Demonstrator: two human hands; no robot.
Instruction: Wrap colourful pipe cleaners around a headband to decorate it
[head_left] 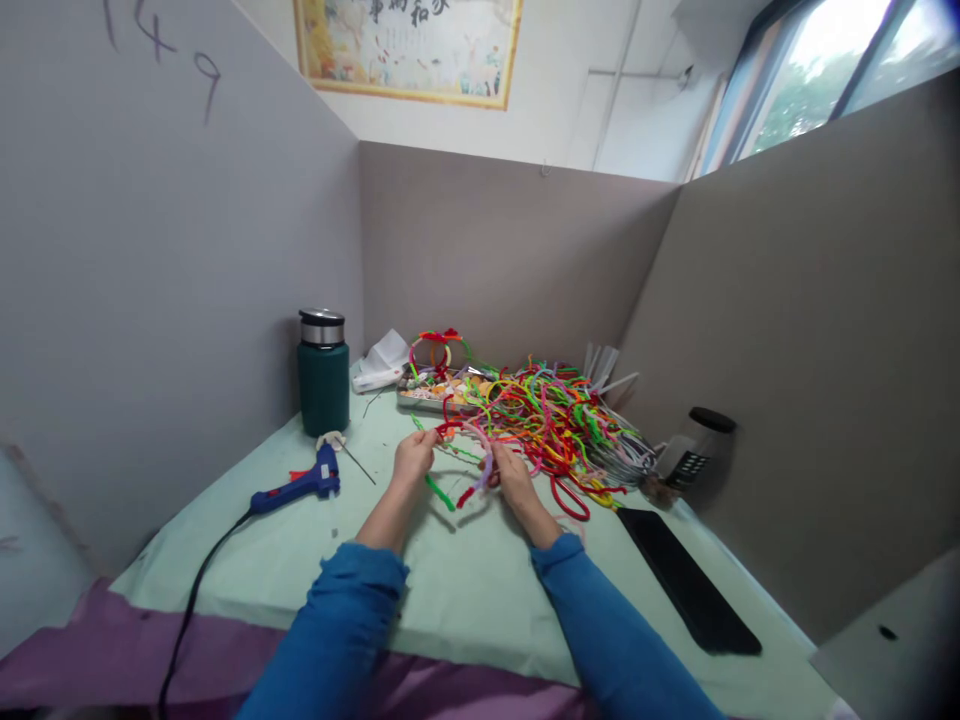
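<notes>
Between my two hands is a curved band of fuzzy pipe cleaners [487, 465], in red, pink, pale purple and green, bent into an open arch with its ends hanging down. My left hand [415, 455] pinches it on the left, by the red stretch. On the other side my right hand [514, 474] has its fingers closed on the pale purple part. Just beyond the hands spreads a tangled heap of coloured pipe cleaners [555, 410]. A metal tray [427, 404] with small pieces lies behind my left hand.
At left stand a dark green bottle [324, 385] and a blue glue gun [300, 488] with its black cord. A finished-looking pipe cleaner ring [430, 350] rests by white tissue [382, 362]. To the right are a black flat slab [686, 580] and a tilted clear jar [691, 450]. Grey partitions enclose the table.
</notes>
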